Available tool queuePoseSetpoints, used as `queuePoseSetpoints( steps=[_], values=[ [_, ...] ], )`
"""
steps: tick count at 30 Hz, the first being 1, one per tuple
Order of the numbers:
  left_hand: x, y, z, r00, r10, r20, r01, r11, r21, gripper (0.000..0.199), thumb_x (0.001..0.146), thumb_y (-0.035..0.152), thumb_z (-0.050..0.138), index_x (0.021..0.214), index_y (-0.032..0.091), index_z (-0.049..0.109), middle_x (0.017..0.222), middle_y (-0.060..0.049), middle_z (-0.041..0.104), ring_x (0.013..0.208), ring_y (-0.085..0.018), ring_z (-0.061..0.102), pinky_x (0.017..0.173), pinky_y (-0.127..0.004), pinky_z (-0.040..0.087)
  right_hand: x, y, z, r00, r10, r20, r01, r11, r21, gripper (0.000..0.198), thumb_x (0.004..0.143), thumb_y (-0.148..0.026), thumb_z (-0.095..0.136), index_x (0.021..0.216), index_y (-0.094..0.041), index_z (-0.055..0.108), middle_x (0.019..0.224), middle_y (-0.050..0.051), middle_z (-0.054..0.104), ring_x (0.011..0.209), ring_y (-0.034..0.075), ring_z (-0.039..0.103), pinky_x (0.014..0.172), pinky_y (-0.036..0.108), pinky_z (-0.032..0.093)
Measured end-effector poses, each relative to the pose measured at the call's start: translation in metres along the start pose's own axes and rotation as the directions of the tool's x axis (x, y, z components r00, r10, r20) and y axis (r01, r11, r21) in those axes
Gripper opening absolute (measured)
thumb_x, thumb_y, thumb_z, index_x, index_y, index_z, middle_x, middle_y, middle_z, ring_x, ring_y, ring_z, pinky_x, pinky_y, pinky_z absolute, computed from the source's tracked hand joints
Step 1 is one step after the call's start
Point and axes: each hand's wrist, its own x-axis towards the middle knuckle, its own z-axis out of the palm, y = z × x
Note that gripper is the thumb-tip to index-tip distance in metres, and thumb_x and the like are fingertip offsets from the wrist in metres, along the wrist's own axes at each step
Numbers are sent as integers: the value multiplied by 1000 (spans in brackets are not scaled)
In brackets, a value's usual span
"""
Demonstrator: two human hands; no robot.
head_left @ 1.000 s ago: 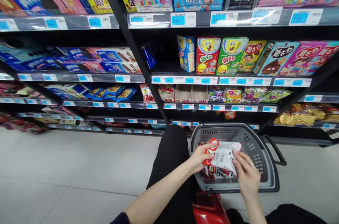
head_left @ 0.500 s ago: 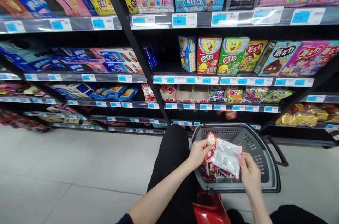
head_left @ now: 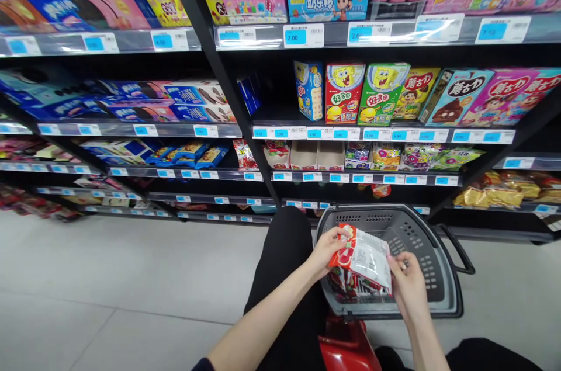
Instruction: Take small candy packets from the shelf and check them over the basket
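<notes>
A red and white candy packet (head_left: 367, 255) is stretched between my two hands above a grey shopping basket (head_left: 447, 277). My left hand (head_left: 328, 248) pinches its red end, thumb on top. At the white, printed end, my right hand (head_left: 407, 277) grips the edge between thumb and fingers. Underneath, more red packets (head_left: 350, 283) lie in the left part of the basket, partly covered by the held one. The basket's black handle (head_left: 458, 251) hangs out to the right.
Shelves with price tags rise ahead, holding snack boxes (head_left: 345, 93), gummy bags (head_left: 385, 156) and blue cookie packs (head_left: 197, 101). Below the shelves, gold-wrapped bags (head_left: 504, 193) sit at right. My black-trousered knee (head_left: 284, 266) is left of the basket, and a red glossy object (head_left: 348, 347) is below it.
The packet has turned and moved slightly left and lies flatter, its fold across the middle gone. My right hand has shifted left with it, its fingers more curled.
</notes>
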Motion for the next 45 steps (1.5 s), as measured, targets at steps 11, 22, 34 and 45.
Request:
queuePoseSetpoints(
  steps=[11, 22, 34, 45],
  values=[
    [-7, -22, 15, 996, -17, 93, 36, 978, -204, 49, 65, 18, 67, 111, 22, 49, 113, -10, 55, 95, -23, 56, 79, -37, 43, -31, 25, 53, 993, 0, -118, 19, 987, 160, 44, 52, -26, 76, 75, -24, 38, 56, -11, 55, 52, 9, 60, 59, 25, 52],
    [-3, 19, -8, 933, -185, 310, 65, 930, 361, 83, 38, 5, 77, 115, 18, 50, 107, -9, 59, 99, -25, 53, 79, -32, 43, 21, -3, -24, 999, 37, -8, -38, 996, -81, 41, 56, -39, 72, 89, -21, 54, 81, 2, 66, 69, 18, 64, 55, 28, 51],
    [8, -6, -14, 992, -100, 79, 91, 989, 113, 93, 53, 15, 74, 132, 27, 26, 84, -3, 63, 60, -11, 58, 59, -23, 44, 12, 0, -23, 995, 17, 97, -3, 989, -147, 56, 60, -37, 70, 111, -20, 53, 89, 7, 70, 77, 24, 65, 66, 36, 52],
    [8, -11, -8, 999, 25, 40, -27, 997, 65, 77, 45, 9, 78, 117, 17, 51, 87, -8, 67, 70, -15, 61, 68, -25, 45, 3, 2, -15, 996, -76, 51, 88, 952, -294, 40, 60, -39, 69, 93, -16, 67, 95, 10, 69, 89, 26, 62, 82, 40, 47]
  ],
)
